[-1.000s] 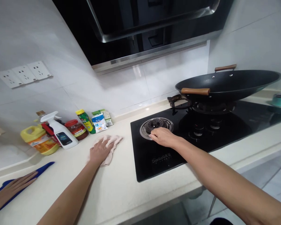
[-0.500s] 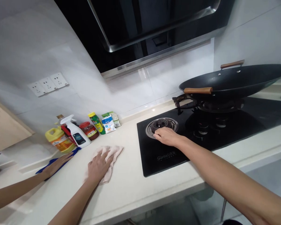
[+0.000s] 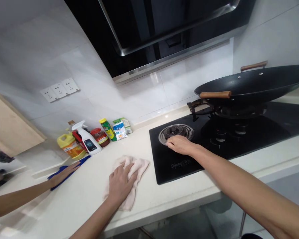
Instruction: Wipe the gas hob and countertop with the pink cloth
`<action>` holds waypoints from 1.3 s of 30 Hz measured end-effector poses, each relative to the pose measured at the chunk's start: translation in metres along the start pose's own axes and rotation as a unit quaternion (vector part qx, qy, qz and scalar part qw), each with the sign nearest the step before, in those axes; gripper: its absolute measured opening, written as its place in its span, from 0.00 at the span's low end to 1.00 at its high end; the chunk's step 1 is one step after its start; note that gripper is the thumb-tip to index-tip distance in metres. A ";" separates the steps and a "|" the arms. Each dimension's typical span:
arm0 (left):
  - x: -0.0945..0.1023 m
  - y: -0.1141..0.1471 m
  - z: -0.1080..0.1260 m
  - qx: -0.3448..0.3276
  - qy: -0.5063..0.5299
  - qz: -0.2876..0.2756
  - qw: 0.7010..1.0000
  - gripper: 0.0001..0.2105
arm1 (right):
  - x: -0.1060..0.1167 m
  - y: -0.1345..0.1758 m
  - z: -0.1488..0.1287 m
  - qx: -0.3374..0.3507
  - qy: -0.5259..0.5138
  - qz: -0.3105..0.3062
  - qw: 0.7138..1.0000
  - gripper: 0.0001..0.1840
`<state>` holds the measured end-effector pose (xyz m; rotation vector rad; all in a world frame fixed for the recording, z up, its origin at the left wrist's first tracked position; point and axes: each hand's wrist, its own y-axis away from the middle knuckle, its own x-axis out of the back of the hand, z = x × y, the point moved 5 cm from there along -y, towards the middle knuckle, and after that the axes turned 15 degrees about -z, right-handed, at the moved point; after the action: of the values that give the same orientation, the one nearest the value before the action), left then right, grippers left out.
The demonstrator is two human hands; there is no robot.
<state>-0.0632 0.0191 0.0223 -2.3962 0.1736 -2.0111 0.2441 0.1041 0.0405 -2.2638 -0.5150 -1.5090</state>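
Observation:
My left hand (image 3: 121, 187) lies flat with fingers apart on a pale pink cloth (image 3: 141, 164), which rests crumpled on the pale countertop left of the stove. Over the front edge of the left burner (image 3: 183, 130), my right hand (image 3: 181, 145) is closed. Whatever its fingers hold, if anything, is hidden. The burner sits in a black glass hob (image 3: 161, 174). Farther left, another person's hand (image 3: 62, 174) is stretched flat on a blue cloth (image 3: 84, 161).
A large black wok (image 3: 259, 81) with wooden handles stands on the right burner. Along the wall are a yellow jug (image 3: 71, 147), a white spray bottle (image 3: 91, 146), a red-lidded jar (image 3: 100, 136), a yellow-capped container (image 3: 108, 130) and packets (image 3: 120, 131). The range hood (image 3: 169, 39) hangs overhead.
My left hand and the pink cloth have slid right, closer to the hob. My right hand stays at the burner. The view has shifted slightly.

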 end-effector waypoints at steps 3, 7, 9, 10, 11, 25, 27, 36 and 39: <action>0.003 0.002 0.013 -0.025 0.021 0.005 0.999 0.20 | -0.002 -0.001 0.002 -0.002 -0.004 0.000 1.000 0.18; 0.006 0.001 0.030 -0.043 0.036 0.013 0.998 0.20 | -0.003 -0.001 0.004 -0.005 -0.007 0.000 1.000 0.19; 0.006 -0.001 0.040 -0.052 0.043 0.016 0.998 0.19 | -0.003 -0.001 0.005 -0.008 -0.007 0.000 1.000 0.19; 0.007 -0.003 0.044 -0.058 0.046 0.018 0.997 0.19 | -0.003 -0.001 0.005 -0.008 -0.007 0.000 1.000 0.19; 0.007 -0.004 0.049 -0.063 0.049 0.021 0.997 0.19 | -0.003 -0.001 0.005 -0.009 -0.007 -0.001 1.000 0.19; 0.017 -0.025 0.067 -0.084 0.156 -0.064 0.982 0.23 | -0.003 -0.001 0.010 -0.017 -0.008 0.000 1.000 0.20; 0.025 -0.032 0.067 -0.090 0.179 -0.092 0.975 0.24 | -0.004 -0.002 0.011 -0.018 -0.007 -0.002 1.000 0.20; 0.031 -0.067 0.060 -0.104 0.201 -0.067 0.972 0.25 | -0.006 -0.005 0.015 -0.015 -0.007 -0.008 1.000 0.21; 0.028 -0.066 0.060 -0.109 0.192 -0.051 0.974 0.22 | -0.007 -0.004 0.013 -0.010 -0.004 -0.012 1.000 0.21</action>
<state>0.0055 0.0778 0.0441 -2.1331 0.2920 -2.6151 0.2496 0.1132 0.0295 -2.2876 -0.5327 -1.5224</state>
